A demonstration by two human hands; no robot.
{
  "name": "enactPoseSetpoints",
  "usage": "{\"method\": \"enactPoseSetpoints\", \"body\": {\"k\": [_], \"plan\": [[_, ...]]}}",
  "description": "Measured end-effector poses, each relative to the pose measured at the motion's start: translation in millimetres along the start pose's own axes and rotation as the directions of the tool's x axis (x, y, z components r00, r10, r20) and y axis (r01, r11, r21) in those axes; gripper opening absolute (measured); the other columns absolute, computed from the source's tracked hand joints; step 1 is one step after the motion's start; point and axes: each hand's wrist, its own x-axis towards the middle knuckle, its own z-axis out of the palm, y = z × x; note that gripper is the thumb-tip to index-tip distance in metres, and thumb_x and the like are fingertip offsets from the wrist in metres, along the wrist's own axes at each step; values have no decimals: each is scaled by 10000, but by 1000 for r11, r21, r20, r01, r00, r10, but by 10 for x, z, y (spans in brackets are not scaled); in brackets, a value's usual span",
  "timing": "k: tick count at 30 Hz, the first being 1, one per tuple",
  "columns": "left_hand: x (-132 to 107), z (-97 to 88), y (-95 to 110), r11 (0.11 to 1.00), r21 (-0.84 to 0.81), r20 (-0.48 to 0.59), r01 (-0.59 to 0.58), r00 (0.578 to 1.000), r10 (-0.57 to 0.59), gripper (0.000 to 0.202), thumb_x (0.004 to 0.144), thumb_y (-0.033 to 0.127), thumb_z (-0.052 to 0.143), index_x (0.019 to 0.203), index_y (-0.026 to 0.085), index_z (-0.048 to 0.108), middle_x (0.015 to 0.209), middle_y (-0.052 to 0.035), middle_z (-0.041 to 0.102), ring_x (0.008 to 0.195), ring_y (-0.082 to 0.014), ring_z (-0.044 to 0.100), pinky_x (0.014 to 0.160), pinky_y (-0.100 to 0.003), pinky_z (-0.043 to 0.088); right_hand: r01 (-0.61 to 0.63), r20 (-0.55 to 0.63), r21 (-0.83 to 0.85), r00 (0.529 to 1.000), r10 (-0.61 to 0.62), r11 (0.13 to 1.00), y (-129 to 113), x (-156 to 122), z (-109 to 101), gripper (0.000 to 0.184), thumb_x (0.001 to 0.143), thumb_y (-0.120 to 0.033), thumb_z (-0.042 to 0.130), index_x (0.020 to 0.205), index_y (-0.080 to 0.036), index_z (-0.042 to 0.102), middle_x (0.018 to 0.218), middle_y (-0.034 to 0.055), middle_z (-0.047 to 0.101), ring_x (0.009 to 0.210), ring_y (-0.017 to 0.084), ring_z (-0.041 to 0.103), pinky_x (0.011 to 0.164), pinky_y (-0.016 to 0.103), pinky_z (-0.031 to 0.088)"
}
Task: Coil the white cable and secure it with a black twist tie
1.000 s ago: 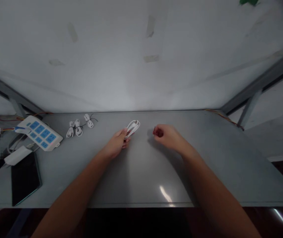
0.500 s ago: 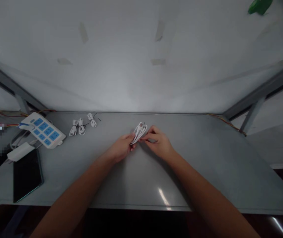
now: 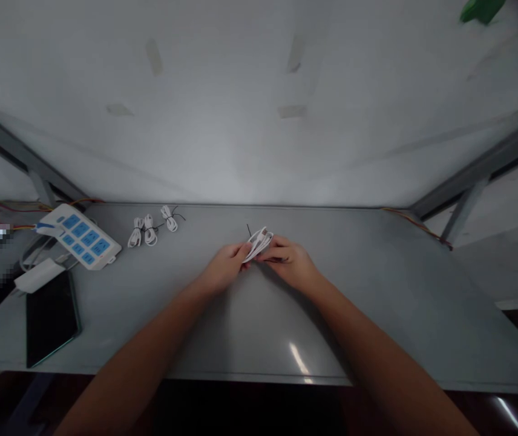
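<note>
Left hand (image 3: 227, 266) has the white coiled cable (image 3: 259, 243) pinched, thumb on top, just above the table (image 3: 259, 321), mid-width. Right hand (image 3: 293, 260) is at the coil's right side, fingers bunched; can't tell what they grip. Dark tie end (image 3: 249, 229) pokes up past my left thumb. Three tied white cables (image 3: 150, 230) lie off to my left, near the power strip (image 3: 100, 260).
</note>
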Motion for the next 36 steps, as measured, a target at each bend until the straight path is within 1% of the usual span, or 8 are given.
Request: {"method": "enactPoseSetpoints", "body": {"k": [5,8,14,19,23,26,32,36], "plan": [[5,-53,17,976,204,-15,-75,997,80,426,988,477,425,692,203,564,646,-1,520,645,-172,470,611,-287,320,10,-8,-46,1000,-11,999,-57,-19,-51,157,933,-312,677,882,-294,824,865,41,681,776,180,655,714,331,524],[25,-57,-29,972,214,5,-95,995,97,428,988,478,440,703,198,594,646,-3,541,652,-176,495,612,-287,331,45,18,-41,999,-45,998,-117,-19,-71,166,950,-284,653,920,-303,816,907,42,688,791,181,650,728,336,530],[46,-26,-155,991,-134,124,9,992,8,450,949,553,551,796,164,718,707,-33,652,654,-156,540,675,-286,418,120,46,-40,992,-118,992,-125,-5,-76,202,961,-229,635,879,-302,805,910,53,692,874,213,668,797,373,539],[52,-66,-148,886,-450,60,107,994,-90,318,857,485,712,895,173,764,880,-43,699,716,-132,554,692,-252,432,191,68,-159,981,-182,969,-93,-23,-99,244,952,-111,579,974,-253,778,1003,70,723,926,203,687,836,354,553],[82,-124,-113,835,-535,-24,130,985,-168,209,859,380,731,881,174,755,923,-42,700,711,-121,530,665,-231,426,199,55,-299,980,-191,933,-84,-40,-90,220,937,-92,575,1001,-215,746,992,78,722,861,188,679,794,318,555],[101,-149,-112,798,-579,-40,167,972,-233,123,864,288,718,878,172,757,934,-48,715,690,-115,521,647,-226,423,197,38,-370,980,-197,908,-71,-40,-71,207,921,-88,577,981,-209,734,944,74,714,823,186,666,769,309,556],[65,-129,-66,746,-612,89,261,961,-263,103,847,183,707,906,194,790,973,-46,745,692,-110,542,620,-218,413,295,27,-371,951,-307,881,-54,-32,-43,234,945,-82,563,1002,-201,758,998,86,729,906,196,678,814,329,564],[43,-97,-35,704,-648,138,292,953,-268,109,828,166,734,924,160,787,913,-52,727,683,-97,543,588,-191,406,364,45,-391,925,-377,846,-80,-30,-43,232,973,-124,581,964,-227,789,892,57,693,839,178,635,733,299,531]]}}
